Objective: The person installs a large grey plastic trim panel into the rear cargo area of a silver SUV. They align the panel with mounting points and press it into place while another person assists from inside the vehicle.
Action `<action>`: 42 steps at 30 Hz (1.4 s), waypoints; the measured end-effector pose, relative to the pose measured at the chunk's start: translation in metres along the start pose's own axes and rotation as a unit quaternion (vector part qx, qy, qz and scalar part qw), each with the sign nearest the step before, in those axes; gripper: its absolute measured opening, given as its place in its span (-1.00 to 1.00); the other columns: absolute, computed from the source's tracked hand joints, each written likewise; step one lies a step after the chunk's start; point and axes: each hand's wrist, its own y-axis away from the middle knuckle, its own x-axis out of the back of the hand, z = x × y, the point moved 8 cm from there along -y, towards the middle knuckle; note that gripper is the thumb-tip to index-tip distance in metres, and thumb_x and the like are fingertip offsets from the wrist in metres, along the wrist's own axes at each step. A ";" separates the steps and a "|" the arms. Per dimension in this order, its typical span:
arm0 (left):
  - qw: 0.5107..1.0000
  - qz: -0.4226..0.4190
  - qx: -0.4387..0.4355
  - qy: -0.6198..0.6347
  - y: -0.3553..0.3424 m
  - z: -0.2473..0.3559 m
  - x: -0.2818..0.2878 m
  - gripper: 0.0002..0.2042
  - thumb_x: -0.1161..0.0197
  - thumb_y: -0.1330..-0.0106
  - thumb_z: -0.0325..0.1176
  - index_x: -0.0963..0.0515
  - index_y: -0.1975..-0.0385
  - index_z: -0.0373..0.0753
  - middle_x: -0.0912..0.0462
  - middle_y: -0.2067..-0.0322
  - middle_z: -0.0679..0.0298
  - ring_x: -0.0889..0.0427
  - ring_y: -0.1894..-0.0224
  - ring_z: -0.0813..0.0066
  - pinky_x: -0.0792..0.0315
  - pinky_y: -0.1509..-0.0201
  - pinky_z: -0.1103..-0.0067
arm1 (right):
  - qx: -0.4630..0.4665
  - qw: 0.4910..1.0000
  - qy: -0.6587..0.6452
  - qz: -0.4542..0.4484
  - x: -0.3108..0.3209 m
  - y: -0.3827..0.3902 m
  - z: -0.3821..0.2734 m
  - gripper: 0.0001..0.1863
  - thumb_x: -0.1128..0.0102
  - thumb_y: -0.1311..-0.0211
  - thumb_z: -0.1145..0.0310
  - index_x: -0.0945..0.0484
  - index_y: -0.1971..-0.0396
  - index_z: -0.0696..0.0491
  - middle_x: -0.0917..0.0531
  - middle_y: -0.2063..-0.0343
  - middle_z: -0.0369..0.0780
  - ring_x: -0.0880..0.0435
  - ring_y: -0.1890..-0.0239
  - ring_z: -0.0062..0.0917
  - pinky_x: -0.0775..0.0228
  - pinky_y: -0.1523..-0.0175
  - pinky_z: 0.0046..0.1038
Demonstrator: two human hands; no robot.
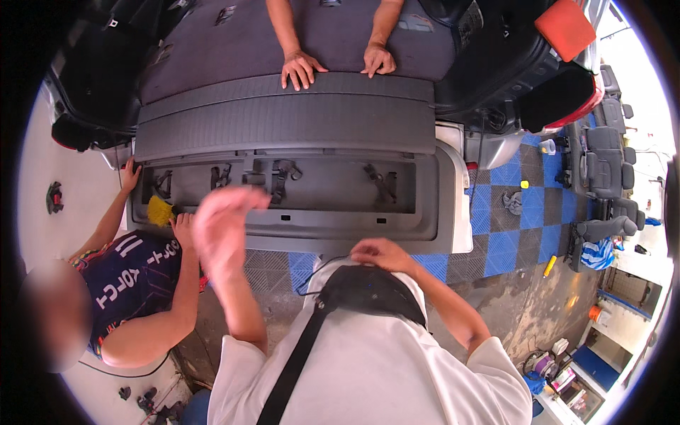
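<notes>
Your left hand (225, 227), blurred and with bent fingers, hangs over the near edge of a grey tray (340, 230) behind an open vehicle. Your right hand (382, 253) is at the top of your black waist bag (372, 292). At the tray's left end, a co-worker's hand (184, 228) grips a yellow brush (160, 211); black straps (282, 180) lie inside. Beyond the far edge, another person's hands (301, 69) rest on a ribbed flap (283, 122).

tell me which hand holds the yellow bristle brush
The lower hand of the co-worker in the navy jersey grips the yellow brush; their upper hand rests at the grey plastic panel's edge.
</notes>
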 end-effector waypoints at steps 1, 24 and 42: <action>0.994 0.013 0.087 -0.068 0.009 -0.050 0.002 -0.60 -0.43 -0.44 -0.17 -0.65 -0.16 -0.25 -0.76 -0.05 0.17 -0.73 -0.10 0.37 -0.59 -0.25 0.33 | 0.006 0.999 -0.032 0.041 0.016 0.000 0.007 -0.50 -0.40 -0.42 -0.05 -0.71 -0.04 0.09 -0.80 0.07 -0.09 -0.79 0.04 -0.35 -0.60 -0.13 -0.29; 0.747 0.129 0.152 -0.634 0.129 -0.267 0.089 -0.31 -0.41 -0.37 0.08 -0.44 -0.34 -0.27 -0.42 -0.42 -0.04 -0.29 -0.53 -0.16 -0.04 -0.58 -0.18 | 0.124 0.743 0.394 0.526 0.291 -0.023 0.064 -0.03 -0.39 -0.31 -0.13 -0.25 -0.51 0.17 -0.35 -0.43 0.12 -0.20 -0.55 0.04 0.04 -0.59 0.21; 0.743 0.126 0.123 -0.646 0.126 -0.262 0.083 -0.45 -0.44 -0.37 0.02 -0.53 -0.13 -0.30 -0.58 -0.22 -0.03 -0.50 -0.33 -0.13 -0.25 -0.50 -0.03 | 0.144 0.733 0.397 0.533 0.290 -0.018 0.064 -0.22 -0.30 -0.42 0.01 -0.29 -0.42 0.20 -0.40 -0.35 0.16 -0.28 -0.48 0.11 -0.02 -0.55 0.18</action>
